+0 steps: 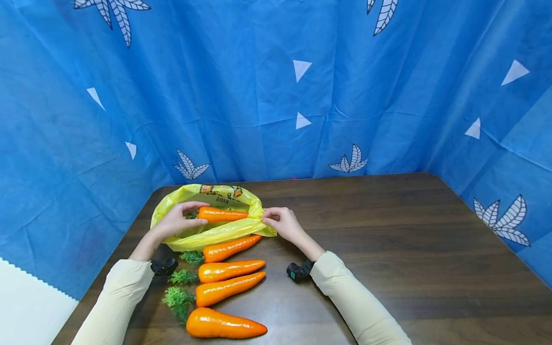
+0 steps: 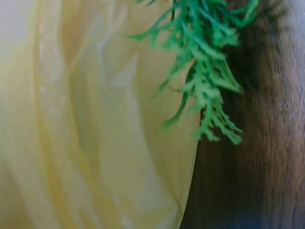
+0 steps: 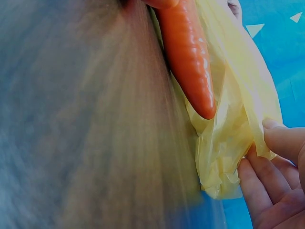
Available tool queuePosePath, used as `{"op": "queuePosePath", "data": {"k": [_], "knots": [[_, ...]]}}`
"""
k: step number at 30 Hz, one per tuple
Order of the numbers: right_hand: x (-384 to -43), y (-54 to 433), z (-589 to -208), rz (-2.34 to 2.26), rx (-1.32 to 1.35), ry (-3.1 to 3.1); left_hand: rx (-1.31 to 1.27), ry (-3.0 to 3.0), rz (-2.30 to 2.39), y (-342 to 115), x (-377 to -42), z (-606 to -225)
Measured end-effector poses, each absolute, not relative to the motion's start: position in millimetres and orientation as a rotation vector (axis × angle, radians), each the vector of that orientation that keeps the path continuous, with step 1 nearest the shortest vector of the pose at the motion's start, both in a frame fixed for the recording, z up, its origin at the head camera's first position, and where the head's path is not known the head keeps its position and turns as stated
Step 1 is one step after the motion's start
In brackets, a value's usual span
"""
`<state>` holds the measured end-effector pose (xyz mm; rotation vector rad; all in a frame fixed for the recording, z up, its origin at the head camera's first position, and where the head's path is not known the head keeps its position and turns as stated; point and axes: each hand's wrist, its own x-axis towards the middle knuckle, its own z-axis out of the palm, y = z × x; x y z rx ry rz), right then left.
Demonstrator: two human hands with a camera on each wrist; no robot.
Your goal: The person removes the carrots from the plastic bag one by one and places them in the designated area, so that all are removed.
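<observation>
A yellow plastic bag [image 1: 215, 235] lies with its mouth spread at the far left of the table. My left hand [image 1: 176, 221] reaches over its left rim, thumb and fingers pinching the thick end of an orange carrot [image 1: 226, 214]. That carrot lies sideways within the bag's opening, its tip pointing right. At the right corner of the mouth, my right hand [image 1: 282, 225] pinches the bag's edge. The right wrist view shows the thumb and fingers of the right hand [image 3: 274, 183] on the yellow plastic [image 3: 228, 143]. My left hand is out of sight in the left wrist view.
Several more carrots [image 1: 226, 289] with green leafy tops [image 1: 177, 298] lie in a column in front of the bag, the nearest against its front edge. The brown wooden table [image 1: 388, 249] stretches to the right. A blue patterned curtain [image 1: 276, 96] hangs behind.
</observation>
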<state>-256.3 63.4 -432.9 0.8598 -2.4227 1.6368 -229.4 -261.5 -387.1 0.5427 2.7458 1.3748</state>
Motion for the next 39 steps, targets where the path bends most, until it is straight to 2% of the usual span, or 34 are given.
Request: {"op": "queuePosePath", "data": {"k": [31, 39], "knots": [[-246, 62, -439, 1.680, 0.854, -2.435, 0.480, 2.808, 1.465, -261, -207, -387], [-251, 65, -436, 1.659, 0.868, -2.408, 0.484, 2.758, 1.539, -251, -203, -375]]}}
